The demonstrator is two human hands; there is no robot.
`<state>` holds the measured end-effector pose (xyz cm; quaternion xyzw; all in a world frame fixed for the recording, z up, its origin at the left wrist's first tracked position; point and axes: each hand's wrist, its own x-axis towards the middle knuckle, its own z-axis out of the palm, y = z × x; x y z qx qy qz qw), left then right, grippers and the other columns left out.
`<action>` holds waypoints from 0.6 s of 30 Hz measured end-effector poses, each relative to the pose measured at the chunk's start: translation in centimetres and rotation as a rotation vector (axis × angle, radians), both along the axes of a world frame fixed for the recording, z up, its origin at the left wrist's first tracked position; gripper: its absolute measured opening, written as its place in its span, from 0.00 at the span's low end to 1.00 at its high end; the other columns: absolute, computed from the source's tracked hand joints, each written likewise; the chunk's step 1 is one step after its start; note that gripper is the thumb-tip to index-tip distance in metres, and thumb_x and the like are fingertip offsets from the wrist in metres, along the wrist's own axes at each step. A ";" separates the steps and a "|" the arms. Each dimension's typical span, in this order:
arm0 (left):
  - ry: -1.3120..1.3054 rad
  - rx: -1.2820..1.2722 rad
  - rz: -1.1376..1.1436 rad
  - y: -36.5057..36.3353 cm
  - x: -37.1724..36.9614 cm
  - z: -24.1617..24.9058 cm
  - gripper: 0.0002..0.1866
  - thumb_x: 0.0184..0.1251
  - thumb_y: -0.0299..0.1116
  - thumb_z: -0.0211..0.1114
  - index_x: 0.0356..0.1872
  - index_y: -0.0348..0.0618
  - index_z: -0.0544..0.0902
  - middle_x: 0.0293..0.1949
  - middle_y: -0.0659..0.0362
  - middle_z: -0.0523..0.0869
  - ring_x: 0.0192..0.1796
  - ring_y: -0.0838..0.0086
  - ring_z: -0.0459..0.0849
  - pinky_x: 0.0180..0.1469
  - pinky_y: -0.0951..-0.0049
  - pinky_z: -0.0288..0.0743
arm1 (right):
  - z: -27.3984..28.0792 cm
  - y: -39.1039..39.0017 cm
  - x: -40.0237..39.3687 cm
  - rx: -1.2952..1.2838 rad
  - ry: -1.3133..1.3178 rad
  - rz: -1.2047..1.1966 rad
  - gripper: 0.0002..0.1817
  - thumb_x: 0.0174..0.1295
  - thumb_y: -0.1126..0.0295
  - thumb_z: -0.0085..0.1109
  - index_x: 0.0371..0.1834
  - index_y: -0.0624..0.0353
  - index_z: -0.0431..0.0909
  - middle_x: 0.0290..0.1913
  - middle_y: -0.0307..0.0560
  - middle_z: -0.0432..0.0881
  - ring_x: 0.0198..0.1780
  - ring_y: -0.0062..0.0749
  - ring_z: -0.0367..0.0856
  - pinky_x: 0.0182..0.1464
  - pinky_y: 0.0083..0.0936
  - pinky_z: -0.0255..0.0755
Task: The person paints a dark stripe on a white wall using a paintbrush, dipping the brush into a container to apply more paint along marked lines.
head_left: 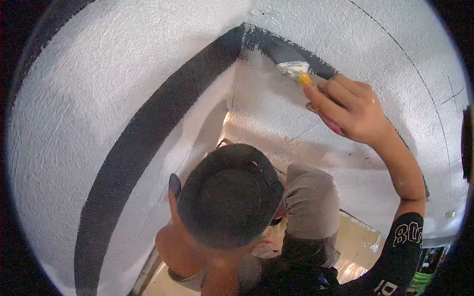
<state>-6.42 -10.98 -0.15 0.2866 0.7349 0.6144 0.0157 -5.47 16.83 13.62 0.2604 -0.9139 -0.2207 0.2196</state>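
My right hand is closed around a paintbrush with a yellow part near its head. The brush head looks white and smeared, and lies at the lower edge of a dark grey painted band on the white textured wall. Lower down, my left hand supports a round, dark tub from its side and underneath. The left thumb stands up along the tub's side, its tip dark. Most of the left fingers are hidden by the tub.
A wide dark curved stripe runs down the left wall to the corner at the top. Thin pencil-like lines mark the right wall. A beige cloth-covered shape sits beside the tub. Green and dark items show at lower right.
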 end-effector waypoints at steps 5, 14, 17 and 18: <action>0.178 -0.424 0.179 -0.9 1.5 0.7 0.42 0.46 0.50 0.77 0.64 0.47 0.70 0.61 0.55 0.77 0.65 0.60 0.72 0.72 0.60 0.56 | 0.1 -0.5 0.6 -0.069 -0.018 0.043 0.24 0.47 0.71 0.70 0.50 0.61 0.77 0.33 0.42 0.78 0.28 0.32 0.77 0.23 0.25 0.72; -0.044 -0.027 -0.025 0.3 0.0 0.4 0.49 0.49 0.55 0.72 0.70 0.46 0.59 0.65 0.52 0.71 0.67 0.60 0.71 0.76 0.59 0.49 | -0.4 0.4 -0.7 -0.010 0.068 0.035 0.21 0.48 0.70 0.66 0.48 0.57 0.76 0.34 0.39 0.76 0.28 0.27 0.75 0.22 0.23 0.71; -0.066 -0.116 0.037 0.1 0.8 0.6 0.53 0.46 0.56 0.73 0.71 0.46 0.55 0.65 0.52 0.70 0.67 0.60 0.71 0.76 0.58 0.48 | -0.3 0.9 0.8 -0.069 0.023 0.005 0.21 0.47 0.70 0.66 0.47 0.58 0.78 0.35 0.39 0.77 0.28 0.28 0.75 0.22 0.23 0.71; -0.032 -0.296 0.140 0.0 1.1 1.2 0.55 0.45 0.56 0.74 0.72 0.46 0.53 0.65 0.52 0.71 0.67 0.61 0.71 0.76 0.57 0.49 | -0.2 0.8 1.4 -0.069 0.023 0.005 0.21 0.47 0.70 0.66 0.47 0.58 0.78 0.35 0.39 0.77 0.28 0.28 0.75 0.22 0.23 0.71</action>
